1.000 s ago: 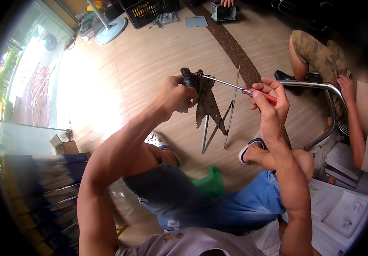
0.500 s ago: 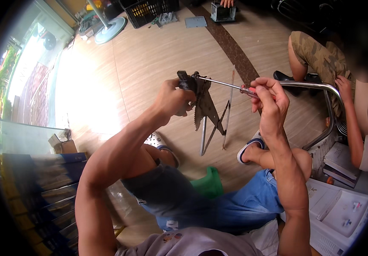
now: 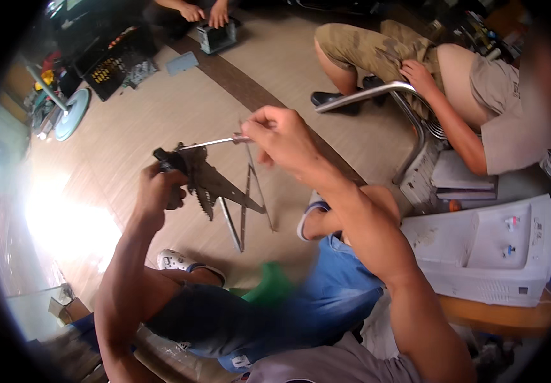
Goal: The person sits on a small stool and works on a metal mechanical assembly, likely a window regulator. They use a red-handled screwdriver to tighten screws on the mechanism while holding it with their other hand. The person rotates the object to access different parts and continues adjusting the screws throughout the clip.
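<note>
My left hand (image 3: 160,185) grips a dark metal mechanism (image 3: 214,185) with toothed edges and thin folding arms that hang down toward the floor. My right hand (image 3: 278,137) is closed around the handle of a screwdriver (image 3: 208,143), whose shaft runs left to the top of the mechanism beside my left hand. Both hands are raised above my knees. My legs in blue jeans (image 3: 301,313) and a white shoe (image 3: 176,260) show below.
A seated person (image 3: 454,89) in shorts rests a hand on a chrome chair frame (image 3: 377,96) at the right. A white plastic appliance casing (image 3: 492,255) lies at the right. Another person's hands (image 3: 202,11) hold a small box at the top. A black crate (image 3: 112,60) and fan base (image 3: 71,121) stand at the upper left.
The view has swung right and down, so both hands sit lower and further left in the picture. The grips on mechanism and screwdriver are unchanged.
</note>
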A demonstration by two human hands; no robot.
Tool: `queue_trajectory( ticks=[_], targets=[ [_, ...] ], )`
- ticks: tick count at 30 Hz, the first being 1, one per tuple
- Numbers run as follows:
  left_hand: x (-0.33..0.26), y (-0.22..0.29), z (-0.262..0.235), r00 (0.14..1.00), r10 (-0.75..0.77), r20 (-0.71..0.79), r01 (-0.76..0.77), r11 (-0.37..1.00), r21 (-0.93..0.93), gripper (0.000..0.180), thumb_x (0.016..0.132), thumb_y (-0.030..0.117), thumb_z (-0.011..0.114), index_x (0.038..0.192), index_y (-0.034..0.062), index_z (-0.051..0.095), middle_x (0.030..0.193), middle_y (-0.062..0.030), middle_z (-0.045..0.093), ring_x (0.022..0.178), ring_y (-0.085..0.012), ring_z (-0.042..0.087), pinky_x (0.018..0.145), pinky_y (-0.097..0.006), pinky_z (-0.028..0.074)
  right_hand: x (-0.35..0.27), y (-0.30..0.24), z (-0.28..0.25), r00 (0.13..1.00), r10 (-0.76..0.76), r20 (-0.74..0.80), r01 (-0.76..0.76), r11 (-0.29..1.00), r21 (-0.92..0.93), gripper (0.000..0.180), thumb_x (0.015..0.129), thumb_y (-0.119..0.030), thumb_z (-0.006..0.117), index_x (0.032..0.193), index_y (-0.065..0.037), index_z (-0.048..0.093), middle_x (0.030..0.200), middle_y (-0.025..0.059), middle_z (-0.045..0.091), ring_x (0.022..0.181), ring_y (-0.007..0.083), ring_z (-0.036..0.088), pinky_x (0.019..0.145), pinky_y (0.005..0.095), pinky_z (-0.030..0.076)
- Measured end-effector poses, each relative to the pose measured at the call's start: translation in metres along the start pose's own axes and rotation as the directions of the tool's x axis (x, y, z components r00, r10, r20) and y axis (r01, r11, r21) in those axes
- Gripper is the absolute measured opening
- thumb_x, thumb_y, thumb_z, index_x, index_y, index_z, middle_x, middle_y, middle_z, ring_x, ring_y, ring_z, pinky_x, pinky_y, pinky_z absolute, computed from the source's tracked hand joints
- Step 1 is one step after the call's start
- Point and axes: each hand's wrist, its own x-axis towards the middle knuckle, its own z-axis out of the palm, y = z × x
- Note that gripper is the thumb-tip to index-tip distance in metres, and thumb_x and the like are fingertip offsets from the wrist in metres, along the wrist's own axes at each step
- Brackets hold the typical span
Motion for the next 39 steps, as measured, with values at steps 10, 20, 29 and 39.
queue_trajectory(
  ticks=[10,20,29,39],
  targets=[
    [-0.026,-0.010,-0.001,0.996,-0.052,-0.073,0.047,0.997,-0.069,0.021,0.080,-0.002,0.068,0.100,-0.0053,0.063,0.075,-0.0125,0.064,0.057,-0.0197,0.064,0.045,-0.032,0.052,-0.011,-0.016,-0.017,0.933,0.139,0.332,-0.047,0.962,-0.271,0.030,0.096,-0.023,0.071,0.112,0.002,0.072,0.089,0.0091,0.074,0.086,0.0117,0.067,0.075,0.0288,0.053],
    [-0.079,-0.022,0.005,0.993,0.000,-0.121,-0.006,0.999,-0.054,0.041,0.081,0.001,0.066,0.122,-0.0043,0.065,0.078,-0.0087,0.065,0.061,-0.0163,0.063,0.050,-0.030,0.053,-0.029,-0.029,-0.002,0.888,-0.091,0.450,0.427,0.523,-0.737,0.022,0.094,-0.023,0.066,0.112,-0.012,0.071,0.096,0.0146,0.069,0.091,0.0373,0.070,0.081,0.0451,0.057],
    [-0.080,-0.030,0.005,0.989,-0.028,-0.144,0.013,0.994,-0.108,0.039,0.082,0.001,0.066,0.121,-0.0036,0.065,0.078,-0.0080,0.065,0.063,-0.0159,0.065,0.051,-0.029,0.053,-0.026,-0.028,0.013,0.840,-0.091,0.535,0.522,0.407,-0.750,0.020,0.100,-0.029,0.060,0.111,-0.015,0.071,0.091,0.0130,0.068,0.086,0.0380,0.070,0.075,0.0496,0.057],
    [-0.084,-0.019,0.022,0.992,0.003,-0.127,-0.005,1.000,-0.019,0.042,0.085,-0.001,0.067,0.126,-0.0036,0.061,0.083,-0.0092,0.065,0.065,-0.0176,0.064,0.053,-0.032,0.055,-0.024,-0.009,0.022,0.812,-0.181,0.554,0.574,0.419,-0.704,0.012,0.089,-0.010,0.057,0.094,-0.004,0.066,0.100,0.0166,0.068,0.100,0.0382,0.069,0.084,0.0501,0.055]
  ],
)
